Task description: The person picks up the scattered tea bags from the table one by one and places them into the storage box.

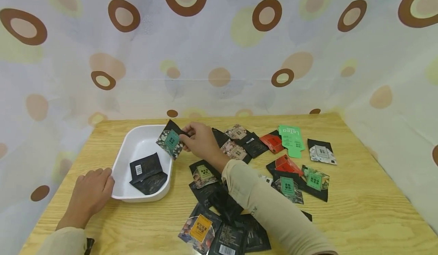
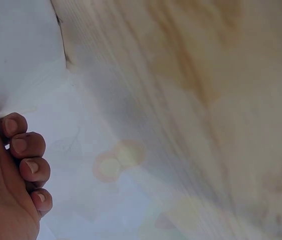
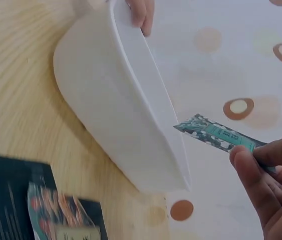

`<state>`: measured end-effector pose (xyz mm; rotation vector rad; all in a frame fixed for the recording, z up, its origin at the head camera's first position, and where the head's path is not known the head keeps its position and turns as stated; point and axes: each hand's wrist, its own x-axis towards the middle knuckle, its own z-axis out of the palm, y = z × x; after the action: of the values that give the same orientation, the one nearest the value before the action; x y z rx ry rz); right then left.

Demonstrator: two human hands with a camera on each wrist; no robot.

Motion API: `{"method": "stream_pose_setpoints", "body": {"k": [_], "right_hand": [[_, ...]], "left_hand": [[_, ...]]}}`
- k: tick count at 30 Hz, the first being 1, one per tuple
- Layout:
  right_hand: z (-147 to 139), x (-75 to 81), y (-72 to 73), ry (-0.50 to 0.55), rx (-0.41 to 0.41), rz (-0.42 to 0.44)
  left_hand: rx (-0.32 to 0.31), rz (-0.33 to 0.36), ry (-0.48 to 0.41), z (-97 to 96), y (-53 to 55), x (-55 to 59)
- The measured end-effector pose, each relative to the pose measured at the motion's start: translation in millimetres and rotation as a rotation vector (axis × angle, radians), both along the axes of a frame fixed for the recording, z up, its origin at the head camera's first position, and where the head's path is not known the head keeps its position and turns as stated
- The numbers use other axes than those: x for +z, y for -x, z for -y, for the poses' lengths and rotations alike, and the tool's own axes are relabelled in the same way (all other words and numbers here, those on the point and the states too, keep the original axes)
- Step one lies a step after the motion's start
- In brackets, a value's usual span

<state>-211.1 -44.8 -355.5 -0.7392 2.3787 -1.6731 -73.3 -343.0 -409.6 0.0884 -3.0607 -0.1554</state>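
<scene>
My right hand (image 1: pixel 202 139) pinches a black tea packet (image 1: pixel 171 140) with a teal label by its edge, above the right rim of a white plastic tub (image 1: pixel 118 163). In the right wrist view the packet (image 3: pixel 221 136) appears tilted beside the tub's upper edge, between thumb and fingers. My left hand (image 1: pixel 92 188) grips the tub's rim at the near left, and its curled fingers (image 2: pixel 28 145) show in the left wrist view. Inside the tub lie black packets (image 1: pixel 146 167), overlapping face down on the floor of it.
Right of the tub, several tea packets (image 1: pixel 202 228) lie in a loose, overlapping pile, partly hidden by my right forearm. Farther right are red-labelled packets (image 1: pixel 273 141), a flat green carton (image 1: pixel 292 139) and a white-fronted packet (image 1: pixel 321 153). A patterned cloth (image 1: pixel 219 49) hangs behind the wooden table (image 1: pixel 362 209).
</scene>
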Motion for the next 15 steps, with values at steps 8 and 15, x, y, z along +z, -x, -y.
{"method": "stream_pose_setpoints", "body": {"k": [8,15], "right_hand": [[27.4,-9.3,-7.1,-0.015,0.098,0.094],[47.3,-21.8,-8.9,-0.159,0.159,0.114]], "left_hand": [[-0.004,-0.009,-0.005,-0.8,-0.1,-0.1],[0.0,-0.007,0.001,0.3,-0.8,2.0]]}}
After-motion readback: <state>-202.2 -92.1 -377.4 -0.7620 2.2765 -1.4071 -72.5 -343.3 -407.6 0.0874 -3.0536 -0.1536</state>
